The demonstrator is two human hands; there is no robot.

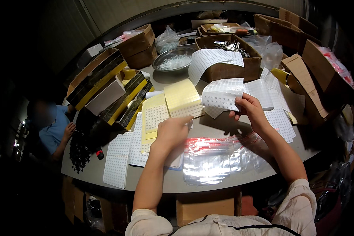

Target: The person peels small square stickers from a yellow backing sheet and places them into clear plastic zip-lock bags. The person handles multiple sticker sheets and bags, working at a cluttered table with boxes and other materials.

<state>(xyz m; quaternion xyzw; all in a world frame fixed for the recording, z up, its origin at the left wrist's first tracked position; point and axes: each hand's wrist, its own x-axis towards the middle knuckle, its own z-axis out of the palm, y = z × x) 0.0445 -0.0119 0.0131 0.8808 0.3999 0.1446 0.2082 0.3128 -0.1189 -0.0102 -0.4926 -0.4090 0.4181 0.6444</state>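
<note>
1. The right hand (247, 107) pinches a printed white label sheet (221, 100) between thumb and fingers, raised above the tabletop (210, 126); the sheet's far part curls over.
2. The left hand (173, 131) reaches over yellow label sheets (155, 120), index finger extended; whether its fingers pinch anything, I cannot tell.
3. Clear bags with red strips (212, 159) lie at the tabletop's near edge, between the forearms.
4. Loose black pieces (80, 137) heap along the left edge, near a red-and-black object (100, 153); a person in blue (53, 131) is beyond that edge.
5. Another white sheet (216, 59) drapes over a brown carton (228, 72), hiding part of its front; metal parts (232, 45) fill the carton.
6. Beside it, toward the far edge, a metal bowl (156, 64) holds small clear pieces (176, 62).
7. Black-and-yellow boxes (129, 101) stand at the far left, tilted.
8. At the right edge, a cardboard box (318, 65) contains red-and-clear bags (336, 65).
</note>
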